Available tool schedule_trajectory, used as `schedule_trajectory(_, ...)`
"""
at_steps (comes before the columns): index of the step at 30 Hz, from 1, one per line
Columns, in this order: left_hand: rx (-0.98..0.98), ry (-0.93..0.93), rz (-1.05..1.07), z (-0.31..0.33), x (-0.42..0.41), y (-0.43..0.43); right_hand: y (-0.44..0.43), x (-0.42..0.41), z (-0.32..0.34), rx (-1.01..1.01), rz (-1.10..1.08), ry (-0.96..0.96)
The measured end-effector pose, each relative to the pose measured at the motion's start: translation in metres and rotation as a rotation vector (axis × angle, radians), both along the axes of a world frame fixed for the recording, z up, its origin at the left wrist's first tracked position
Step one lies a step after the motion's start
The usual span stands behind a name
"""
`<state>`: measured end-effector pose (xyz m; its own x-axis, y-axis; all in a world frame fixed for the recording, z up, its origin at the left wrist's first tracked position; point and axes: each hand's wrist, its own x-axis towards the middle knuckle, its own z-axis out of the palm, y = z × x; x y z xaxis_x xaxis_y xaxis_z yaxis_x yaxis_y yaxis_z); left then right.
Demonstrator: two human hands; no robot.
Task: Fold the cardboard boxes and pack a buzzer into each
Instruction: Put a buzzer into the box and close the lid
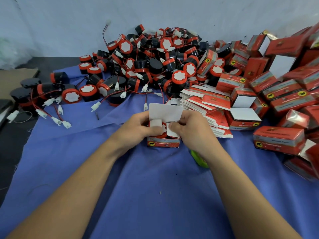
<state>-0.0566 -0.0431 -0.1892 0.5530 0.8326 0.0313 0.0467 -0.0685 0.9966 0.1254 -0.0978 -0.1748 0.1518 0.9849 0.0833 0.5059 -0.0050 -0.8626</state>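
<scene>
Curled fingers of the left hand (136,125) and right hand (191,130) grip the box (163,144) at mid-frame from either side, thumbs pressing its small side flaps inward, while the tall white lid flap (165,112) stands just above them, equally near both.

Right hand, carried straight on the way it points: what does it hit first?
Likely the raised white lid flap of the open box the right hand grips; depth is unclear.

Red box (163,141) upright on blue cloth — white flaps open, buzzer (164,134) inside.
</scene>
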Motion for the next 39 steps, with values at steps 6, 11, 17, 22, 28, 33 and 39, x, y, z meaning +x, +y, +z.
schedule_trajectory(6,0.039,-0.073,0.153,-0.006,0.003,0.001,0.000,-0.008,0.002,0.190,-0.058,-0.129)
schedule_trajectory(11,0.004,-0.047,0.109,-0.002,-0.003,0.003,-0.006,0.006,0.017,0.044,0.086,-0.210)
schedule_trajectory(17,0.003,0.092,-0.043,0.007,-0.022,0.009,-0.020,0.018,0.025,-0.133,0.328,-0.231)
schedule_trajectory(22,0.194,0.221,-0.084,0.004,-0.026,0.001,-0.023,0.018,0.026,-0.096,0.285,-0.206)
schedule_trajectory(28,0.254,0.231,0.044,0.000,-0.023,-0.001,-0.020,0.010,0.020,-0.068,0.145,-0.264)
schedule_trajectory(33,0.248,0.225,0.050,0.001,-0.021,0.002,-0.020,0.012,0.020,-0.078,0.171,-0.135)
schedule_trajectory(39,0.225,0.170,0.047,-0.001,-0.019,0.002,-0.020,0.013,0.017,-0.099,0.204,-0.007)
